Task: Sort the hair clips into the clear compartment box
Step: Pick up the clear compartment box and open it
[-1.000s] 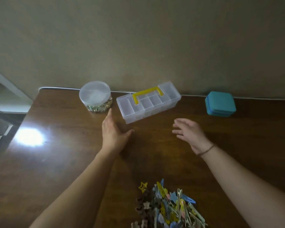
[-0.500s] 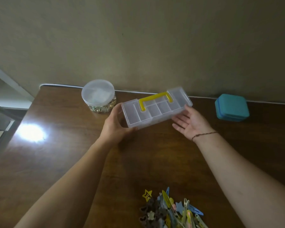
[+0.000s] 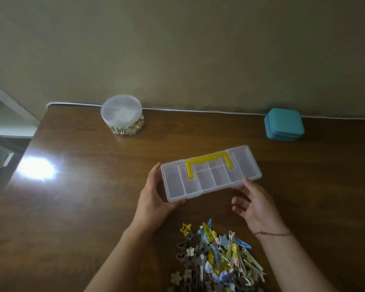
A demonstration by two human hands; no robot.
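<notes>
Clear plastic compartment box (image 3: 211, 172) with yellow handle (image 3: 208, 163) sits mid-counter, lid closed, long axis tilted slightly so its right end is farther from the camera. Left hand (image 3: 154, 199) has its grip on the box's left end: thumb wrapped along the near-left corner, fingers up the left short side, in contact. Right hand (image 3: 255, 205) is at the near-right edge: one fingertip touches the front rim near the right latch area, the other fingers are spread and curled loosely below the box, palm up, not closed on anything. Cannot tell whether the box is resting on the counter (image 3: 82, 207) or lifted just off it. Hair clips (image 3: 217, 256) lie in a mixed pile at the near edge, between the two forearms, just behind the hands and apart from the box; a yellow star clip (image 3: 185, 228) lies at the pile's far-left edge. None visible inside the compartments. Thin cord bracelet (image 3: 272, 233) on the right wrist. At the back by the wall: round clear jar (image 3: 122, 114) with a translucent lid, left of the box, and a teal case (image 3: 283, 124) to the right, both well apart from the hands. Bright light glare on the counter's left side.
</notes>
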